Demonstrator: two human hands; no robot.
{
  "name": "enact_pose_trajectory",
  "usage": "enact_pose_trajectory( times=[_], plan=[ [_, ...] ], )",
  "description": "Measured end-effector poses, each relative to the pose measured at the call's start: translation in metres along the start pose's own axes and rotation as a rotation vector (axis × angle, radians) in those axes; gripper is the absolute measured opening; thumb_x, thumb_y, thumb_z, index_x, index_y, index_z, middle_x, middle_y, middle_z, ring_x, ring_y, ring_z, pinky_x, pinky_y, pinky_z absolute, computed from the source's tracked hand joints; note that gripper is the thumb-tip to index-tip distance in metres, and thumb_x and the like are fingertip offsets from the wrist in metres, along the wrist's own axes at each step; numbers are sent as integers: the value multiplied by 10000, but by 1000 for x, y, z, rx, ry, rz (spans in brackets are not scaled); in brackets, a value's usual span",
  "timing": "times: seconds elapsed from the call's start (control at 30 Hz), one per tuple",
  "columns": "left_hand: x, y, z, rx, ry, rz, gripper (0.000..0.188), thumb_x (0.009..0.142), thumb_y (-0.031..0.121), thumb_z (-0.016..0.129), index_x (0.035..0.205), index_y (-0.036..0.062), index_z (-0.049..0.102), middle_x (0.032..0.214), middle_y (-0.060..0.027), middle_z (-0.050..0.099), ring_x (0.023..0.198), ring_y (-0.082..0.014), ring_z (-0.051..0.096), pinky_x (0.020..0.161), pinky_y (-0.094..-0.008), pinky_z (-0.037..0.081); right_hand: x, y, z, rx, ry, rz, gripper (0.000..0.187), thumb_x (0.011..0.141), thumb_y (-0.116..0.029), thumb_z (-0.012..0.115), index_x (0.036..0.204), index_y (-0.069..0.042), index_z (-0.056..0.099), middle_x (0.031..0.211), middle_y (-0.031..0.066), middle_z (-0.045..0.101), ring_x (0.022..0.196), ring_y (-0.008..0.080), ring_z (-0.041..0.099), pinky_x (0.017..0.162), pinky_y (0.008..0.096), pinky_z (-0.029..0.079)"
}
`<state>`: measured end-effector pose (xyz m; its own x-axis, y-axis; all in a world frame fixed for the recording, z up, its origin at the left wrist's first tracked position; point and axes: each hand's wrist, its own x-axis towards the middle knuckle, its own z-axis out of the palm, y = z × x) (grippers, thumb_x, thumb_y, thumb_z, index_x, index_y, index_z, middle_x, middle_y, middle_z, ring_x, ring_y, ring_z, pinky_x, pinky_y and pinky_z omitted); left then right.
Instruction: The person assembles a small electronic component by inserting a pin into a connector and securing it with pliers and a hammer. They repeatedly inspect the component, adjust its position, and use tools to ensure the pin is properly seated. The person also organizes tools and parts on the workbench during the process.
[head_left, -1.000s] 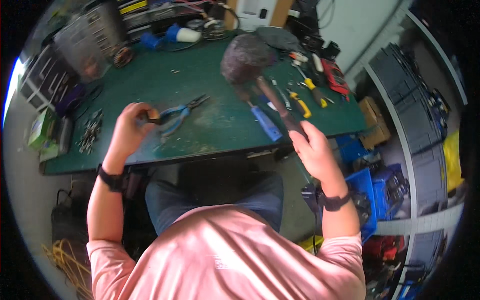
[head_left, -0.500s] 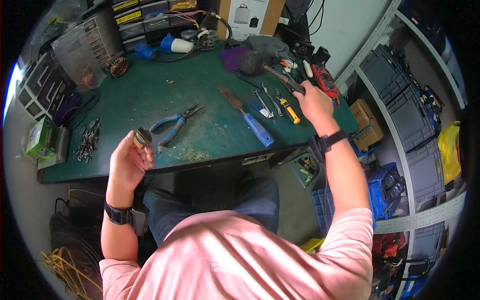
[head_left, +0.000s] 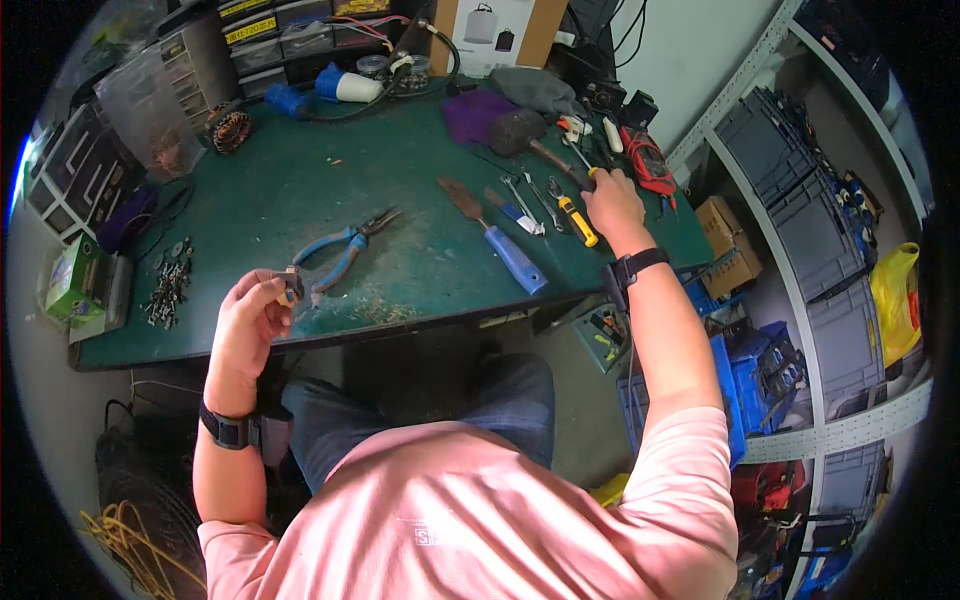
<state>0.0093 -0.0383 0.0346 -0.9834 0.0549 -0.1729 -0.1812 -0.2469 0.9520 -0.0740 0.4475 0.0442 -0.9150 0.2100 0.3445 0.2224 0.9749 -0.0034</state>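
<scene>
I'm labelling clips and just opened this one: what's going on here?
At a green workbench, the person's left hand holds a small dark part near the front edge. The right hand is at the handle end of a mallet lying on the bench; what its fingers grip, if anything, is hidden. Blue-handled pliers and a blue-handled scraper lie between the two hands.

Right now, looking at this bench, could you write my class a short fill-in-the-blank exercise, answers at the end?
The hand holding a small part is the person's ____ one.
The pliers lie on a workbench whose top is ____.
The handle of the long scraper is coloured ____.
The cloth just left of the mallet's head is ____.

Missing words: left; green; blue; purple.
</scene>
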Motion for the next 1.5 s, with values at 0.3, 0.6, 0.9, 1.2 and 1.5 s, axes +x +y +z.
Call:
enact_pose_trajectory(
  times=[0.3, 0.6, 0.9, 1.2, 1.5],
  plan=[
    [40, 20, 18, 1022, 64, 236, 272, 702, 195, 658, 840, -38, 630, 745, -140, 651, 666, -246, 615, 617, -328, 479, -28, -22, -17, 14, -198, -23, 261, 853, -277, 631, 954, -47, 702, 986, 168, 694, 908, 367, 675, 801, 455, 535],
    [63, 6, 38, 1499, 110, 334, 343, 675, 220, 662, 902, -34, 629, 879, -232, 653, 875, -398, 638, 768, -440, 510, -25, -21, -6, 76, -272, 69, 282, 850, -262, 609, 960, -9, 664, 997, 219, 684, 930, 392, 668, 821, 451, 534],
    [38, 21, 40, 1485, 120, 421, 358, 742, 241, 722, 966, -15, 609, 982, -194, 614, 972, -378, 596, 833, -435, 486, -52, -34, -20, 397, 264, -251, 263, 855, -136, 640, 1026, 4, 498, 1002, 207, 563, 898, 405, 591, 753, 473, 496],
    [38, 13, 98, 807, 68, 628, 243, 918, 231, 611, 982, -3, 615, 836, -99, 607, 738, -227, 595, 657, -325, 491, -88, -90, -72, 573, 444, -557, 299, 840, -47, 652, 1079, -7, 476, 1008, 209, 547, 879, 410, 587, 732, 448, 503],
    [23, 0, 139, -168, -504, 141, 281, 1019, 294, 486, 1020, 29, 578, 750, -25, 557, 598, -108, 507, 530, -247, 416, -120, -125, -79, 682, 531, -687, 373, 812, -13, 684, 1125, -28, 483, 1026, 204, 556, 899, 390, 598, 751, 420, 523]
  ],
)
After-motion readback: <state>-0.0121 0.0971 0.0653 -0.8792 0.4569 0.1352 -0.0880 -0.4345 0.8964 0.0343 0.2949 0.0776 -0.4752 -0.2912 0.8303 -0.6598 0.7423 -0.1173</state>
